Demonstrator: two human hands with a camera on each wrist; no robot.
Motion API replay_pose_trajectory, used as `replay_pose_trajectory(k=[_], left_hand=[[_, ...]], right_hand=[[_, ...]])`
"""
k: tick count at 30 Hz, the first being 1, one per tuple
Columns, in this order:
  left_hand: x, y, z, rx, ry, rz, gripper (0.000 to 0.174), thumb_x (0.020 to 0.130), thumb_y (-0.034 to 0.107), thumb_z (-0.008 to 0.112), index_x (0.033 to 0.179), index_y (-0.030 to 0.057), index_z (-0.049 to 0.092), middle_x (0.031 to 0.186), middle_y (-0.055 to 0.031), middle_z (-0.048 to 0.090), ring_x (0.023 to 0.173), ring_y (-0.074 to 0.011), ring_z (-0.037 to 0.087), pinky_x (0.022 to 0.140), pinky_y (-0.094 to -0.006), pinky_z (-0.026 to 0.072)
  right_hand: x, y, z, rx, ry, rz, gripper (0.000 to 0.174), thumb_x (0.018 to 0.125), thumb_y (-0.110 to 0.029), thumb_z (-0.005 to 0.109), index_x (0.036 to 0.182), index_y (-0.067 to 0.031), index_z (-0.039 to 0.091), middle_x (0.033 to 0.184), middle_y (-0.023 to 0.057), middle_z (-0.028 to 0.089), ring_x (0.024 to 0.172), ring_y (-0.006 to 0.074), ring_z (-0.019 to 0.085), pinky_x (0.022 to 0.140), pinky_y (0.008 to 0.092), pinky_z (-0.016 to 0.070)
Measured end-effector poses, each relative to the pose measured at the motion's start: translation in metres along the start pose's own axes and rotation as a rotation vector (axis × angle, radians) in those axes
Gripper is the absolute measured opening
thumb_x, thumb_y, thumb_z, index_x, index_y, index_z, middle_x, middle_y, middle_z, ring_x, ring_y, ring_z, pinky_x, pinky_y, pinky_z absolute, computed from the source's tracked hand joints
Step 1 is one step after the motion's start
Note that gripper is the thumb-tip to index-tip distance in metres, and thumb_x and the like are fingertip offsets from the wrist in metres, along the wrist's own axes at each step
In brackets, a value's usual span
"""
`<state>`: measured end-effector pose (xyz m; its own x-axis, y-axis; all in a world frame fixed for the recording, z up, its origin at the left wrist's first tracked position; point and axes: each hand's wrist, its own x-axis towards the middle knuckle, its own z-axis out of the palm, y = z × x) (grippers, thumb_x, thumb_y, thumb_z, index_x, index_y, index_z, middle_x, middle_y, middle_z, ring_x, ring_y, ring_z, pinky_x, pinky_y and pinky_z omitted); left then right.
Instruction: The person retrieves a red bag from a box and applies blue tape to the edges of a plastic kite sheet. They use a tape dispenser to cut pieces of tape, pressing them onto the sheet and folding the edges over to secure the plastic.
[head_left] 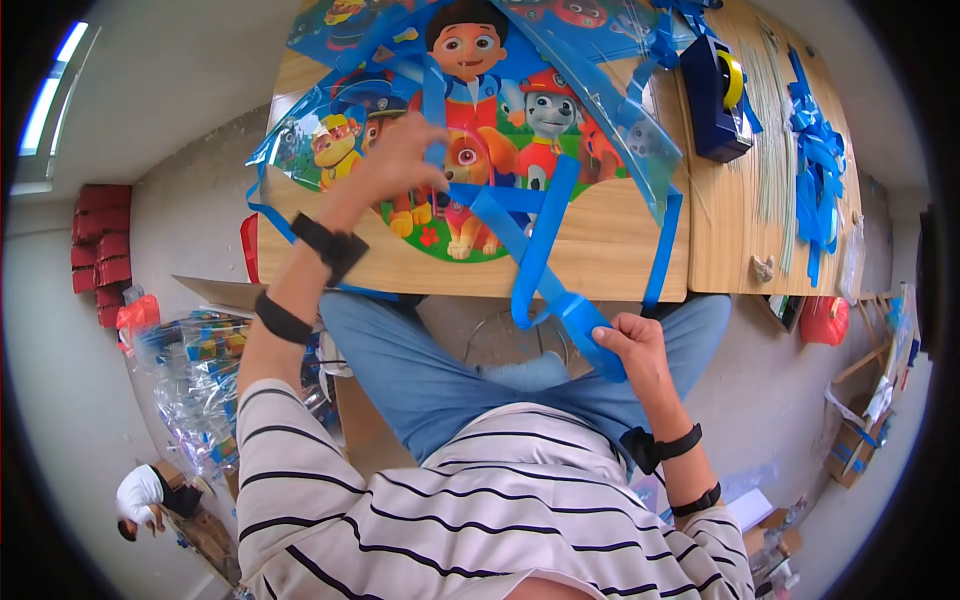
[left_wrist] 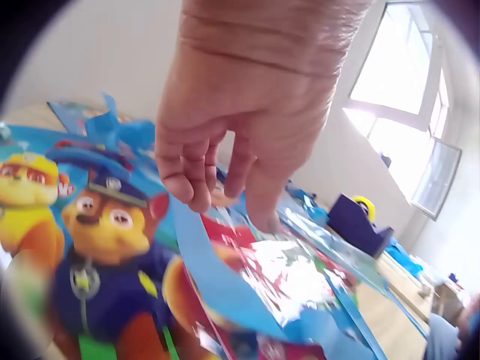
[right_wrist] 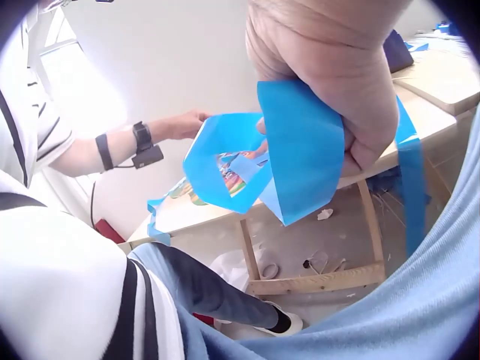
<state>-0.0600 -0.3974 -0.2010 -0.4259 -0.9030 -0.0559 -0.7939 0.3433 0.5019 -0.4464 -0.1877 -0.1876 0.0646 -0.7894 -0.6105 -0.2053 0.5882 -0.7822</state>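
My left hand [head_left: 400, 160] hovers over a cartoon-printed sheet [head_left: 435, 225] with dogs and a boy on it, covered by shiny clear film. In the left wrist view its fingers hang loosely bent, thumb apart from them. A flat blue ribbon [left_wrist: 206, 262] runs just below those fingertips. My right hand [head_left: 640, 350], out past the table's front edge, grips a folded length of blue ribbon [head_left: 590, 335] between thumb and fingers. From that grip the ribbon loops up onto the table and across the sheet. The right wrist view shows its wide loop [right_wrist: 304, 150] against the palm.
A dark blue tape dispenser [head_left: 712, 100] with yellow tape stands at the right. Beyond it lie thin pale strands [head_left: 775, 140] and a bunch of blue ribbon [head_left: 820, 160]. Clear-wrapped packs [head_left: 195, 380] are piled at the left. Another person [head_left: 150, 500] bends at lower left.
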Motion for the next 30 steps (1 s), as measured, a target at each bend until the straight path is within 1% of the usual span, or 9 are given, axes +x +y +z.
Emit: replay_pose_trajectory(k=[4,7,11,13,17,21,22,26,30], left_hand=[[-0.011,-0.010,0.038,0.104,-0.061,-0.022,0.023,0.074,0.011,0.075,0.095,0.0055,0.066,0.094,-0.0113,0.059,0.099,-0.0318,0.061,0.080,-0.0415,0.0493],[0.014,-0.043,0.019,0.157,0.280,-0.104,0.008,0.081,0.014,0.067,0.086,0.0077,0.066,0.094,-0.0148,0.068,0.091,-0.0367,0.067,0.075,-0.0487,0.0518],[0.048,-0.090,-0.059,0.214,0.789,-0.454,0.021,0.080,0.017,0.074,0.099,0.0073,0.072,0.096,-0.0153,0.073,0.091,-0.0347,0.070,0.080,-0.0438,0.0551],[0.047,-0.092,-0.078,0.263,0.778,-0.416,0.025,0.079,0.020,0.077,0.099,0.0059,0.072,0.094,-0.0145,0.073,0.091,-0.0329,0.071,0.081,-0.0425,0.0553],[0.011,-0.038,-0.068,0.116,0.623,-0.310,0.032,0.078,0.026,0.080,0.100,0.0047,0.072,0.091,-0.0133,0.073,0.087,-0.0299,0.071,0.078,-0.0401,0.0555],[-0.065,0.045,0.016,-0.488,-0.007,-0.256,0.015,0.090,0.015,0.069,0.096,0.0013,0.070,0.088,-0.0048,0.071,0.079,-0.0129,0.068,0.072,-0.0277,0.0543],[-0.083,0.071,0.029,-0.615,-0.157,-0.219,0.018,0.096,0.019,0.065,0.100,0.0018,0.069,0.090,-0.0054,0.071,0.080,-0.0120,0.068,0.074,-0.0264,0.0553],[-0.141,0.119,0.088,-1.184,-0.529,-0.552,0.059,0.103,0.054,0.051,0.121,-0.0004,0.063,0.106,-0.0122,0.070,0.094,-0.0183,0.070,0.082,-0.0305,0.0577],[-0.162,0.142,0.116,-1.796,-0.325,-0.518,0.073,0.100,0.063,0.048,0.132,-0.0019,0.056,0.118,-0.0141,0.067,0.106,-0.0223,0.067,0.090,-0.0357,0.0564]], right_hand=[[-0.002,-0.005,0.007,-0.033,-0.057,-0.006,0.028,0.087,-0.016,0.076,0.067,-0.0025,0.061,0.061,-0.0051,0.049,0.057,0.0037,0.039,0.049,0.0259,0.0284],[-0.009,-0.007,0.007,-0.116,-0.097,-0.011,0.030,0.086,-0.018,0.076,0.067,-0.0019,0.060,0.059,-0.0040,0.047,0.057,0.0047,0.038,0.049,0.0279,0.0276],[-0.022,0.006,0.007,-0.228,-0.140,-0.005,0.030,0.086,-0.020,0.077,0.068,-0.0005,0.061,0.057,-0.0020,0.044,0.056,0.0061,0.037,0.049,0.0304,0.0273],[-0.030,0.004,0.010,-0.250,-0.167,0.020,0.029,0.086,-0.020,0.077,0.070,-0.0001,0.063,0.057,-0.0015,0.043,0.057,0.0064,0.037,0.049,0.0307,0.0277],[-0.039,0.000,0.016,-0.309,-0.226,-0.024,0.025,0.089,-0.019,0.075,0.073,-0.0015,0.067,0.062,-0.0072,0.045,0.058,0.0043,0.036,0.050,0.0288,0.0259],[-0.038,-0.003,0.028,-0.013,-0.292,-0.131,0.026,0.093,-0.021,0.070,0.079,0.0009,0.067,0.063,-0.0035,0.051,0.058,0.0052,0.042,0.050,0.0283,0.0309],[-0.039,-0.012,0.031,0.048,-0.325,-0.127,0.026,0.093,-0.021,0.069,0.079,0.0002,0.067,0.063,-0.0029,0.052,0.058,0.0053,0.043,0.049,0.0274,0.0323],[-0.046,-0.047,0.049,0.215,-0.493,-0.156,0.020,0.097,-0.016,0.066,0.084,-0.0020,0.066,0.065,0.0002,0.056,0.057,0.0075,0.053,0.049,0.0242,0.0427],[-0.053,-0.065,0.072,0.277,-0.675,-0.181,0.016,0.099,-0.012,0.063,0.088,0.0001,0.065,0.073,0.0025,0.062,0.060,0.0090,0.059,0.052,0.0243,0.0484]])
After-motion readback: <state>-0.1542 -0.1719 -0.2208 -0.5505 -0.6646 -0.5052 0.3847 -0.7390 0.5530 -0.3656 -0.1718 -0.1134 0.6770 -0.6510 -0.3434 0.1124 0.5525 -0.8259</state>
